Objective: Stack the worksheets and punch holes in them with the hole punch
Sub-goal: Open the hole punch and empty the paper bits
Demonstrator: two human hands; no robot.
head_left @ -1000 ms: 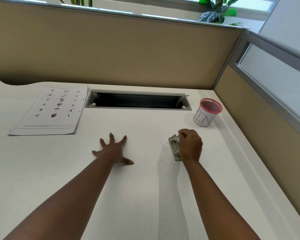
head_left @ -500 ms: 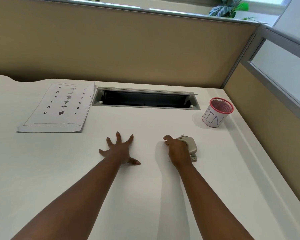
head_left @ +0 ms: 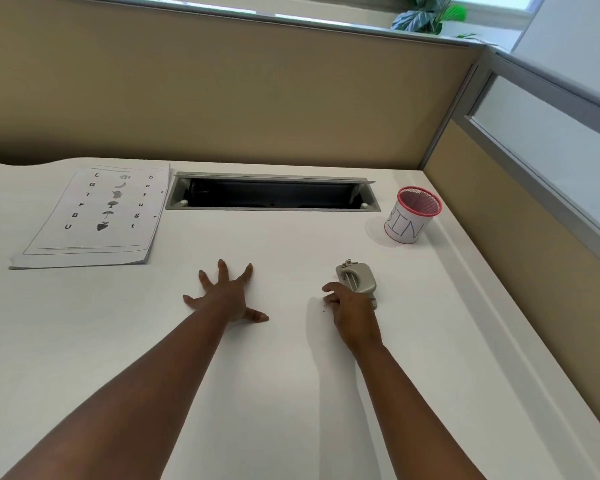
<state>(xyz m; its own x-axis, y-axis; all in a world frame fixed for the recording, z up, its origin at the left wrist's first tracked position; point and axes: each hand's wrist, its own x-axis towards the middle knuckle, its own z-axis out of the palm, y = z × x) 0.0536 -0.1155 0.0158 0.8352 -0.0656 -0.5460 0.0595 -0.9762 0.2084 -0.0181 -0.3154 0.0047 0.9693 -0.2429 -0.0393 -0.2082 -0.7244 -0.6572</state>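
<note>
A stack of worksheets [head_left: 94, 216], printed with letters and small pictures, lies at the far left of the white desk [head_left: 291, 393]. A small grey hole punch [head_left: 356, 279] sits right of centre. My right hand [head_left: 349, 311] rests on the desk just in front and left of the punch, fingers curled and beside its near edge, with nothing held. A few tiny paper specks lie next to those fingers. My left hand [head_left: 227, 294] lies flat on the desk with fingers spread, well apart from both the worksheets and the punch.
A red mesh cup [head_left: 411, 216] with a paper label reading BIN stands at the far right. An open cable tray slot [head_left: 272, 194] is set into the desk at the back. Tan partition walls close off the back and right sides.
My right hand gripped the hole punch a second ago. It has since let go and slid to the left of it. The punch now lies turned over, and the left hand has stayed flat.
</note>
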